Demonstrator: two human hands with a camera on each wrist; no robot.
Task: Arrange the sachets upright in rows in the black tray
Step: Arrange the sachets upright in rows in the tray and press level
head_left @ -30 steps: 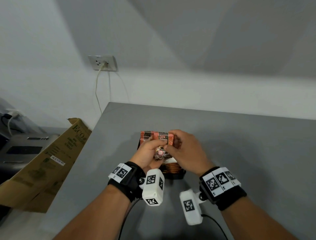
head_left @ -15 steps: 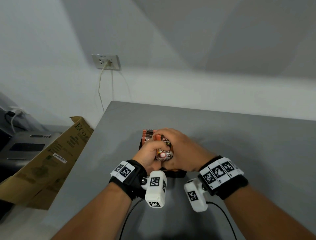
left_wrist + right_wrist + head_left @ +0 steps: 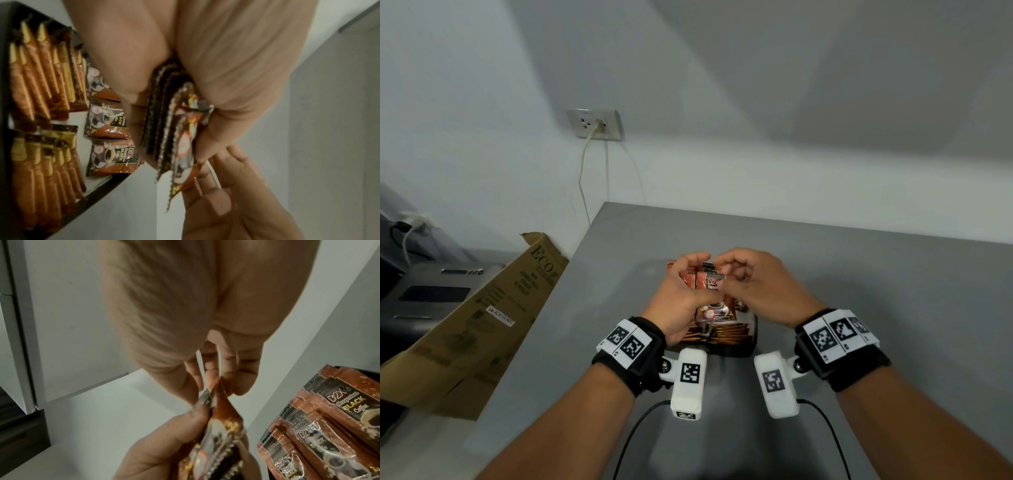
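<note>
A small stack of sachets [image 3: 174, 123] is held in the left hand [image 3: 678, 298], squeezed between the thumb and the curled fingers [image 3: 207, 146]. The top corner of the front sachet is pinched by the right hand [image 3: 760, 287]. Just below the fingers, more sachets are stood in rows in the black tray [image 3: 98, 194].

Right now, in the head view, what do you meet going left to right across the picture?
Grey machine → cardboard box → left hand → sachets held between the hands → right hand.
</note>
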